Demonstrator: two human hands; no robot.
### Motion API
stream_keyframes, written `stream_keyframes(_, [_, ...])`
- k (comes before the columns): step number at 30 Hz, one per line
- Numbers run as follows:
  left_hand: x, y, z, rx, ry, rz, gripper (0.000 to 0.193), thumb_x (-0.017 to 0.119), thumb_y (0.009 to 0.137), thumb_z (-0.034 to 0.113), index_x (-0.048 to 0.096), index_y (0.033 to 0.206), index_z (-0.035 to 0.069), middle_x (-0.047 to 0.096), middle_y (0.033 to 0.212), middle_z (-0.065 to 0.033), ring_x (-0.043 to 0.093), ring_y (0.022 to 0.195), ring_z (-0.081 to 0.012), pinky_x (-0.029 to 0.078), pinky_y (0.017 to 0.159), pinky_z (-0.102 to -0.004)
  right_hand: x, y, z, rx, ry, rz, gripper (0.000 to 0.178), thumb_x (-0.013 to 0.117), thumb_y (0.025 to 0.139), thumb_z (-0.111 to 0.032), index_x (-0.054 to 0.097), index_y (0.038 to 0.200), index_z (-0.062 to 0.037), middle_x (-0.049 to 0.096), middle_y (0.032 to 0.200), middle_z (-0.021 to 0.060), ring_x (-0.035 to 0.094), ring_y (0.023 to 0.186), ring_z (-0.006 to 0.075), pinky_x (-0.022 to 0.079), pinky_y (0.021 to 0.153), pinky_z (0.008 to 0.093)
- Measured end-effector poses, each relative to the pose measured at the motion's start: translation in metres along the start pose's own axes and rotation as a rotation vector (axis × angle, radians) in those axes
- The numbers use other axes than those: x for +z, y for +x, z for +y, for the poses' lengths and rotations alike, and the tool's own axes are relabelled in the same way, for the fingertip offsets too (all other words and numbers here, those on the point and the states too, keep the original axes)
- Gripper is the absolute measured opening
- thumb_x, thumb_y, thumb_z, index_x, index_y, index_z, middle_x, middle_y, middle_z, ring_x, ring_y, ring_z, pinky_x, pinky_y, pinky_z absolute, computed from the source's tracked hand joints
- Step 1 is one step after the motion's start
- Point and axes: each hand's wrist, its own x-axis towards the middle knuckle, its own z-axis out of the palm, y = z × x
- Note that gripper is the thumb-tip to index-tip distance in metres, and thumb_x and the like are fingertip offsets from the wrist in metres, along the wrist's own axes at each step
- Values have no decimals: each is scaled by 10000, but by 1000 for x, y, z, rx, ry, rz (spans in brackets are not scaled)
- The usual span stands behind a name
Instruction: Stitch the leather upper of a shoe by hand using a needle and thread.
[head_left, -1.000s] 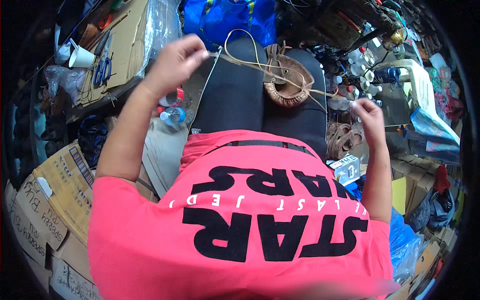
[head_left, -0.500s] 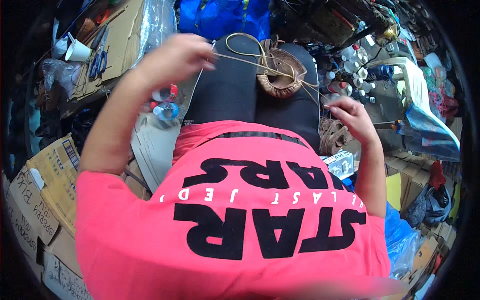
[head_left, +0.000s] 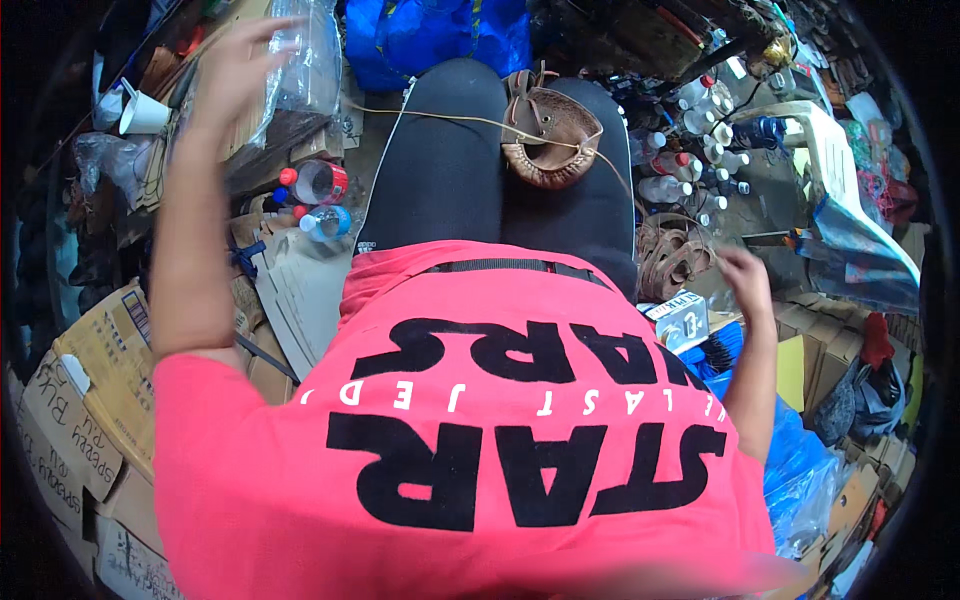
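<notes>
Upper left, my left hand is too blurred to judge its opening; centre right, my right hand half-curls. I can't tell whether either holds lace.

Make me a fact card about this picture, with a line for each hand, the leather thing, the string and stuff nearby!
Left hand: raised at upper left, blurred; grip unclear
Right hand: out to the right, blurred; grip unclear
Leather piece: brown, gathered at one edge, on the right thigh
Cord: tan, crosses the left thigh and the leather piece
Nearby: blue bag, white cup, blue-labelled bottle
</notes>
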Motion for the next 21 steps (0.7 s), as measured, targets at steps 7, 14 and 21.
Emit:
stream_keyframes(7, [154,49,181,256,-500,-504,241,675,810,172,683,1039,98,640,996,-98,607,954,-245,472,845,-331,81,51,-218,-528,337,-45,157,689,758,-5,692,912,-38,627,870,26,572,847,111,457,767,237])
stream_keyframes(14, [172,63,177,168,-564,-732,208,691,811,215,686,959,69,579,873,-81,589,865,-208,465,790,-318,86,63,-223,-611,258,-156,121,707,746,-6,692,863,-34,587,862,20,569,850,119,461,764,248])
stream_keyframes(21, [177,59,176,-29,-808,-875,214,673,827,166,685,992,29,671,921,-64,598,897,-128,456,837,-281,112,49,-216,-612,396,-119,112,721,745,-31,696,853,-48,624,824,14,563,811,114,441,736,247])
